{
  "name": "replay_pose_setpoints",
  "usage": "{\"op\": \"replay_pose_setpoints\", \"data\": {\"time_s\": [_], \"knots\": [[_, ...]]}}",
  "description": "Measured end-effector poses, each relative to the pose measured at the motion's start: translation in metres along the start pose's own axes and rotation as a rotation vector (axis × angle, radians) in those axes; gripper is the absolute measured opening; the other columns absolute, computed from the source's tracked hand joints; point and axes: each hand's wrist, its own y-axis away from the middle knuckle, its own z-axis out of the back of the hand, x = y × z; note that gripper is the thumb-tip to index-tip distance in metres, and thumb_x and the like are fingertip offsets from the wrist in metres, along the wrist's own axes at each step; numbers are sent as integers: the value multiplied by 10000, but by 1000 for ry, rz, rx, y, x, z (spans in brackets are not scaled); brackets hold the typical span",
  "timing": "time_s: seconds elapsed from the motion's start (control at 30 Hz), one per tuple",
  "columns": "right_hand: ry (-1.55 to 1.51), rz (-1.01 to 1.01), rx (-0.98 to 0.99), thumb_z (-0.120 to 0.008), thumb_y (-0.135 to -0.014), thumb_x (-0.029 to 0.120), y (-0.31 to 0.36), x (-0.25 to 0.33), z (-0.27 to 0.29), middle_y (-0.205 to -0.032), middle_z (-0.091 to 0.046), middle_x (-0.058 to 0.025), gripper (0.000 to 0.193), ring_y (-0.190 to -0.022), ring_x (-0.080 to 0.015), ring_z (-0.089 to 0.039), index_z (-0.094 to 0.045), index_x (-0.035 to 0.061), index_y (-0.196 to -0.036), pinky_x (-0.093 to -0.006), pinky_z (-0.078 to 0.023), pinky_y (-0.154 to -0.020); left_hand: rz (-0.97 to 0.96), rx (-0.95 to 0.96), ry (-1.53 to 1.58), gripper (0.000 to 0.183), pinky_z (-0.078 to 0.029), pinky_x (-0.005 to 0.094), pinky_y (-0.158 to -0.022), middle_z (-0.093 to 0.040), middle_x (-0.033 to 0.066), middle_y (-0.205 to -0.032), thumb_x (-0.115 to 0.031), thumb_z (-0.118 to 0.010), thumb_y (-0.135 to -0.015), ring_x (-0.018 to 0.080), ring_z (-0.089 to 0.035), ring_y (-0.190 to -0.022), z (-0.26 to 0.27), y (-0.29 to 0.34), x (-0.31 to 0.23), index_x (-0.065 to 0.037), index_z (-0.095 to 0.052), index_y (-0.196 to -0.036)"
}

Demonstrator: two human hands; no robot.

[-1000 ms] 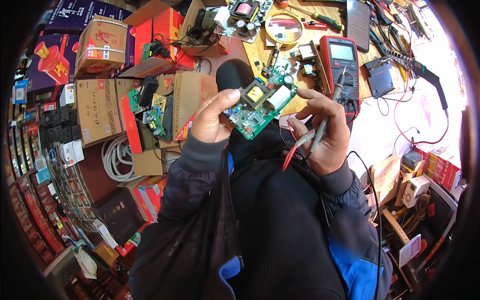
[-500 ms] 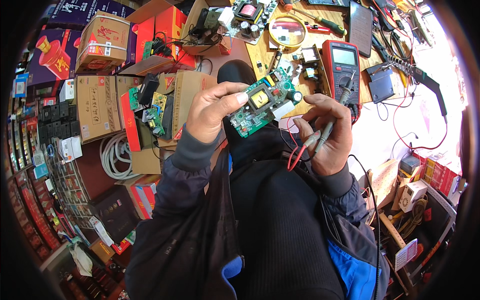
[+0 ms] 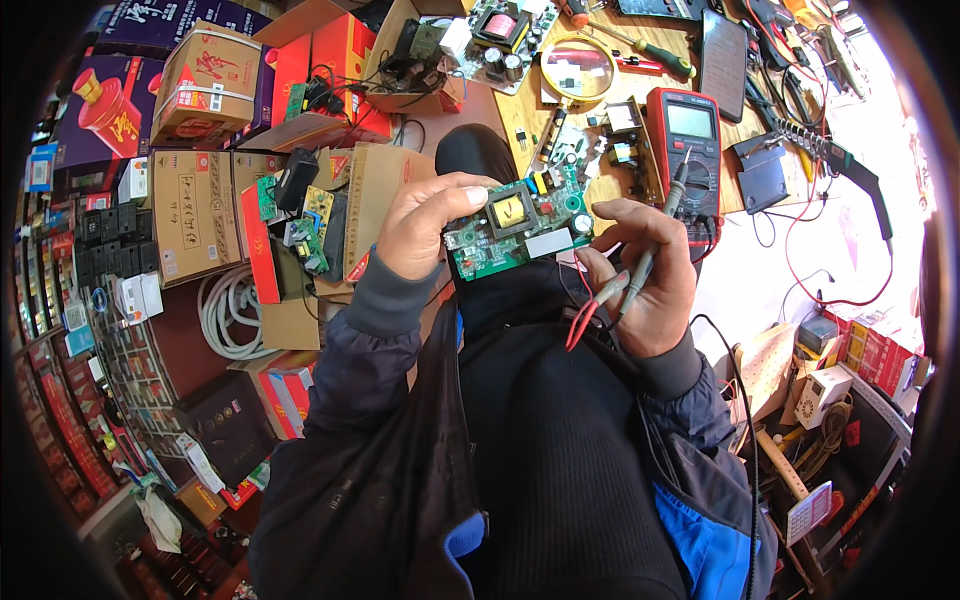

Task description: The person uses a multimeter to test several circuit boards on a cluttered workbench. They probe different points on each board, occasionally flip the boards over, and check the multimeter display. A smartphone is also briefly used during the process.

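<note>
My left hand (image 3: 425,225) grips a green circuit board (image 3: 488,262) by its left end, the thumb on top. The board carries a square yellow-cored transformer (image 3: 510,210), a white block and a round capacitor near its right end. Just right of the board is my right hand (image 3: 650,280), its fingers curled around a grey test probe (image 3: 640,278) whose thin tip points up and away. Red wires (image 3: 580,322) hang below the fingers, close to the board's lower edge. Beyond the right hand lies a red multimeter (image 3: 690,135), its dial partly behind the probe tip.
On the wooden bench are a magnifying glass (image 3: 580,70), a screwdriver (image 3: 655,55), a dark phone-like slab (image 3: 722,65) and a soldering iron (image 3: 860,175). Cardboard boxes (image 3: 190,215) with loose boards and cables stand at the left. A crowded bin with a hammer (image 3: 783,463) sits lower right.
The circuit board has turned clockwise and is now closer to level, its right end lower. My right hand with the probe has shifted slightly left and down.
</note>
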Motion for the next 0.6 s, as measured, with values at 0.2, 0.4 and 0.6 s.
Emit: {"op": "replay_pose_setpoints", "data": {"time_s": [0.2, 0.4, 0.6], "knots": [[19, -21, 31, -861, -877, -92, 1, 1, -1, -1229, -733, -143, 545, -928, -160, -744, -596, -14, -1347, -288, -584, -805, -8, -55, -40, 435, -630, 338, -951, -792, 186, -1156, -188, -605, -1017, 208, -785, -1002, 1, 0, 3, 128, -693, -1302], [-18, -45, 15, -845, -894, -84, 2, -2, -4, -1167, -739, -125, 486, -910, -157, -748, -630, -2, -1323, -288, -585, -785, -24, -32, -101, 365, -574, 301, -970, -794, 101, -1136, -204, -665, -1042, 129, -738, -1023, -3, 5, -5, 69, -741, -1271], [57, -43, 84, -816, -900, -141, 1, 0, -1, -1252, -718, -145, 507, -923, -152, -733, -580, 11, -1322, -268, -564, -773, -70, -59, -198, 345, -580, 288, -943, -794, 95, -1120, -199, -717, -1031, 120, -740, -1002, -14, 11, -17, 71, -752, -1243]]}}
